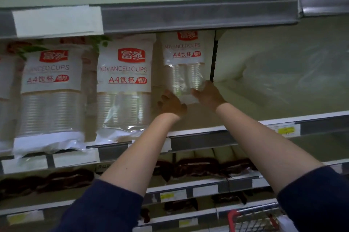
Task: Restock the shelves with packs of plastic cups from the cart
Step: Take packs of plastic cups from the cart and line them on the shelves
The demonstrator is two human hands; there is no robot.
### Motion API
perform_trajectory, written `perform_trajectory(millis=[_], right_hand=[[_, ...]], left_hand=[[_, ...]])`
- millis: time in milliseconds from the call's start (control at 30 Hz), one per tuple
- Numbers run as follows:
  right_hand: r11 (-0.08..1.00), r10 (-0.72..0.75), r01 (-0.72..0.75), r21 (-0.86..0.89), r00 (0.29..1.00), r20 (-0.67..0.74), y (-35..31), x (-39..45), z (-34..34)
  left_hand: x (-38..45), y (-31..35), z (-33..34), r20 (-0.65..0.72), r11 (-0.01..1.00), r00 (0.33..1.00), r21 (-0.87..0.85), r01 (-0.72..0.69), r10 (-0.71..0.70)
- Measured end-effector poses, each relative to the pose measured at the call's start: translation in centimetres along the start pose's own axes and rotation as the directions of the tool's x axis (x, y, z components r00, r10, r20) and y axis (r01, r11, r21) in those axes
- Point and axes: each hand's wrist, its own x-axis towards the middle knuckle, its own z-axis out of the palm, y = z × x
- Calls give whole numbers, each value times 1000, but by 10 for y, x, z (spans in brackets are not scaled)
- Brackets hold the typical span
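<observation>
The pack of plastic cups (184, 65) stood upright deep on the shelf (198, 133), against its back wall, to the right of two more packs (124, 88) at the front edge. The left hand (172, 106) cupped its lower left corner with curled fingers, and the right hand (207, 95) gripped its lower right side. A red cart (253, 220) showed at the bottom right.

Cup packs (184, 65): glossy clear plastic film, crinkled, white printed label panels; ribbed translucent plastic cups inside. Shelf (207, 137) edge rail: dull grey metal. My sleeves (105, 211): matt navy cloth. Cart (253, 218): wire metal.
</observation>
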Motion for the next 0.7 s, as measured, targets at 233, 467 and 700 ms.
perform_trajectory(millis=[233, 467, 700], right_hand=[[996, 42, -39, -82, 999, 26, 5, -33, -26], [972, 65, -60, 227, 998, -17, 40, -119, -99], [828, 285, -255, 500, 958, 17, 176, -238, -141]], left_hand=[[-11, 14, 10, -135, 998, 991, -63, -1, -7], [-83, 48, 49, -192, 970, 973, -184, -162, 126], [-192, 60, 163, 1, 904, 960, -336, -265, 281]])
